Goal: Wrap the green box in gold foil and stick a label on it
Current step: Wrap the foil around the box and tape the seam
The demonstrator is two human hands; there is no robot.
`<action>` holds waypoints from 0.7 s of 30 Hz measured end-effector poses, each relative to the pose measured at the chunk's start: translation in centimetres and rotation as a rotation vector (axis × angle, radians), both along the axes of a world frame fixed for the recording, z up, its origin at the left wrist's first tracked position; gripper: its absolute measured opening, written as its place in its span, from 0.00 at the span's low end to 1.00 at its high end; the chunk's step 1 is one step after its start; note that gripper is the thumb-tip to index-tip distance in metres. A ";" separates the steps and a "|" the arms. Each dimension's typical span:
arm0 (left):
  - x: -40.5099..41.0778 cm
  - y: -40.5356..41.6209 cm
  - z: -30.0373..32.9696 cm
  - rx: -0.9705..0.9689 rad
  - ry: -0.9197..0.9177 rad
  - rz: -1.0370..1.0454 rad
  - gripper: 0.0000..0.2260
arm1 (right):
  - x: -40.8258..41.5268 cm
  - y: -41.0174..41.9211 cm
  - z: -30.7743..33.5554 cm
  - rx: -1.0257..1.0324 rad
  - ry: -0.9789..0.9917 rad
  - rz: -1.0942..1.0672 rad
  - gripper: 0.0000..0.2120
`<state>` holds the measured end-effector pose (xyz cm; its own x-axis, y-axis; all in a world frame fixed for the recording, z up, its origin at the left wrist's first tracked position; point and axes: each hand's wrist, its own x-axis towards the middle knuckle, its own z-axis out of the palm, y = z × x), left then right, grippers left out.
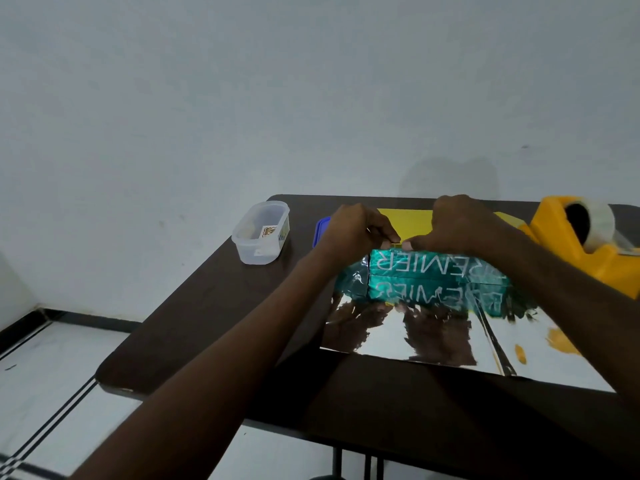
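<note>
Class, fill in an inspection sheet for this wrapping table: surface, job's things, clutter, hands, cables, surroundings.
Surface: dark table, foil sheet spread on it, mirror side up.
Job's things: green box on the foil; yellow tape dispenser at right; clear tub with stickers at left.
Clutter: blue lid behind the left hand.
Hands: left hand and right hand pinch at the box's far top edge.
Cables: nothing seen.
Surroundings: plain wall, tiled floor.
</note>
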<state>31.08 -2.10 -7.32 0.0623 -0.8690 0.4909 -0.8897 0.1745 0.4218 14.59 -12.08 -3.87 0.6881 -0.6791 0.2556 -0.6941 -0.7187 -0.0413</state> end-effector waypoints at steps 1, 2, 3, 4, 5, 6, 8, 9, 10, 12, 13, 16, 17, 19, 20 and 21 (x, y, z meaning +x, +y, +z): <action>0.0 0.0 0.0 -0.001 0.005 -0.005 0.07 | -0.4 -0.2 0.1 0.017 0.014 -0.014 0.30; 0.0 0.0 0.0 -0.001 0.011 -0.011 0.07 | -0.8 -0.4 0.2 0.029 0.030 -0.019 0.31; 0.0 0.0 0.0 0.000 0.012 -0.014 0.07 | -1.0 -0.6 0.2 0.036 0.046 -0.019 0.31; 0.0 0.0 0.1 0.001 0.009 -0.016 0.07 | -1.2 -0.6 0.2 0.030 0.064 -0.016 0.31; 0.0 0.0 0.1 0.005 0.004 -0.014 0.07 | -1.4 -0.6 0.2 0.017 0.084 -0.008 0.31; 0.0 0.0 0.2 0.008 0.000 -0.013 0.07 | -1.6 -0.5 0.2 0.002 0.102 0.006 0.29; 0.1 0.1 0.2 0.021 -0.004 -0.006 0.07 | -1.9 -0.3 0.2 -0.005 0.106 0.034 0.29; 0.0 0.1 0.2 0.027 -0.004 0.005 0.06 | -2.1 -0.2 0.1 0.004 0.085 0.047 0.29; -0.2 0.0 0.2 0.024 -0.004 0.025 0.05 | -2.2 -0.2 -0.1 0.011 0.056 0.057 0.28; -0.7 -0.3 0.0 0.004 0.002 0.093 0.07 | -2.4 -0.1 -0.4 0.000 0.008 0.063 0.26; -1.0 -0.5 -0.2 -0.008 0.011 0.130 0.09 | -2.4 -0.1 -0.6 -0.017 -0.005 0.059 0.26; -1.4 -1.1 -0.4 -0.025 0.008 0.177 0.08 | -2.6 0.0 -1.1 -0.041 -0.069 0.056 0.23; -1.3 -1.1 -0.4 -0.023 0.007 0.174 0.06 | -2.8 0.0 -1.2 -0.028 -0.098 0.059 0.21; -1.0 -0.9 -0.4 -0.018 0.018 0.144 0.04 | -3.1 -0.2 -1.4 0.009 -0.122 0.059 0.16; -0.8 -0.8 -0.5 -0.016 0.025 0.127 0.04 | -3.3 -0.3 -1.4 0.019 -0.117 0.060 0.15; -0.7 -0.7 -0.5 -0.017 0.027 0.114 0.04 | -3.5 -0.3 -1.4 0.024 -0.106 0.059 0.14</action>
